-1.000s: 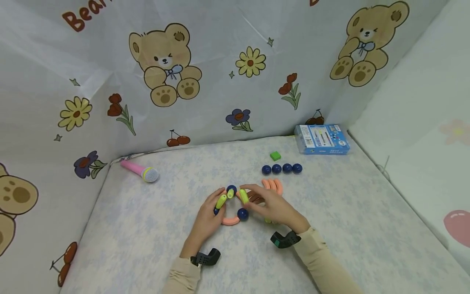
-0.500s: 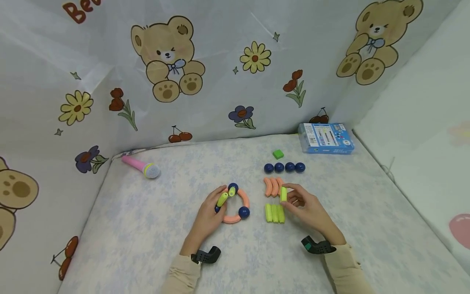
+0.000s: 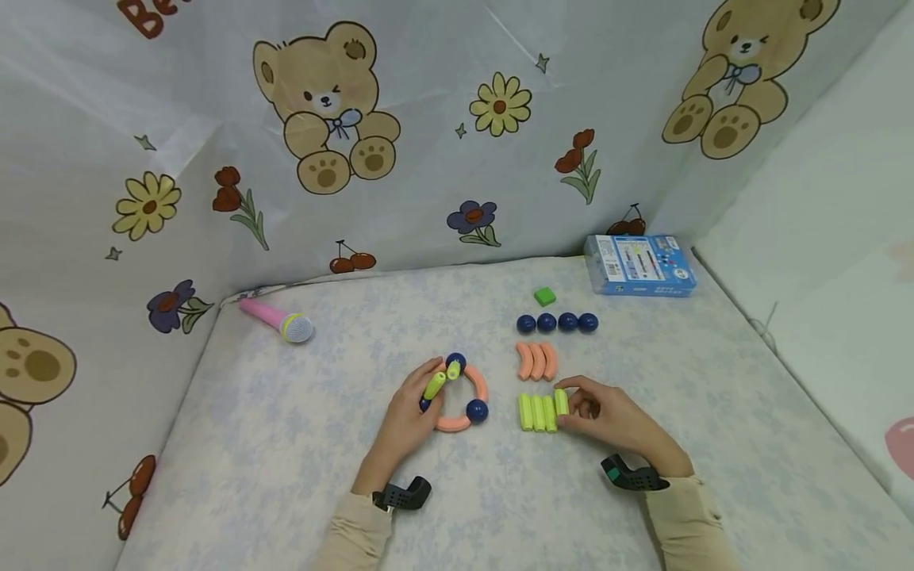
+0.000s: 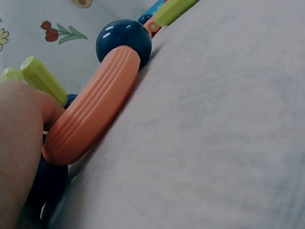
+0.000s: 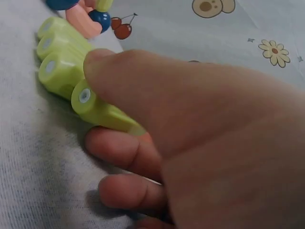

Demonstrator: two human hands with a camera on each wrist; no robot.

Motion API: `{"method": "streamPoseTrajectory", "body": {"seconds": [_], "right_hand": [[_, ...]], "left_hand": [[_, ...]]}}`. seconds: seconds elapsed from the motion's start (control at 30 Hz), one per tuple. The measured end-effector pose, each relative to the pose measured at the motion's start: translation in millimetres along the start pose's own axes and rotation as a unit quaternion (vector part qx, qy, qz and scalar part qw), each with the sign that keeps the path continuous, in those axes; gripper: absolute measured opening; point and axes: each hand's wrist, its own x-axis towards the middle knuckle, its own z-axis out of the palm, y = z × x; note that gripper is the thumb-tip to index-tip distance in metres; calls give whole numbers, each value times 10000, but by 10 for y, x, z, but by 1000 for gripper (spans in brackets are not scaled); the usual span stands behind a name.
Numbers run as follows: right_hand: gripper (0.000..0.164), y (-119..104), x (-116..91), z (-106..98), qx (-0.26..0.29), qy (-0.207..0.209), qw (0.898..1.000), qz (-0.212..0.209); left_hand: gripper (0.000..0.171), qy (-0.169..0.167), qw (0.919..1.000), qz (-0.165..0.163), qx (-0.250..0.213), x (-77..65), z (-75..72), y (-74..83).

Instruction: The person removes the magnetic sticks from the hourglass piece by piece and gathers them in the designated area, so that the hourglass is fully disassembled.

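Observation:
In the head view, my left hand (image 3: 403, 420) grips the left side of a ring built from curved orange rods (image 3: 477, 382) and dark blue balls (image 3: 477, 410). Two yellow-green rods (image 3: 434, 386) stand up from it; my fingers partly hide the ring's left ball. The left wrist view shows one curved orange rod (image 4: 95, 105) joined to a blue ball (image 4: 124, 40). My right hand (image 3: 614, 416) pinches a yellow-green magnetic rod (image 5: 102, 109) between thumb and fingers, at the right end of a row of similar rods (image 3: 538, 412).
Behind the row lie three curved orange rods (image 3: 536, 362), several blue balls (image 3: 557, 323) in a line and a green block (image 3: 545, 296). A blue box (image 3: 639, 266) stands at the back right. A pink toy microphone (image 3: 278, 319) lies at the back left.
My right hand has carried the yellow-green rod away from the ring to the right, then lowered it beside the row. My left hand has stayed on the ring.

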Motion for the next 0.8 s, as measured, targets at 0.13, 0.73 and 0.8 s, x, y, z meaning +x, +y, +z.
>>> {"method": "streamPoseTrajectory", "body": {"seconds": [0.13,0.73,0.8], "right_hand": [[47,-23,-17,3,33,-91,9999,27],[40,-46,28,54,-119,66,9999,54],[39,-35,26,72,-134,170,9998,-18]], "left_hand": [[45,27,10000,35,5,0,-2,6],[45,147,9997,173,-97,2,-16,4],[44,136,9997,207,-80,-3,-11,10]]}}
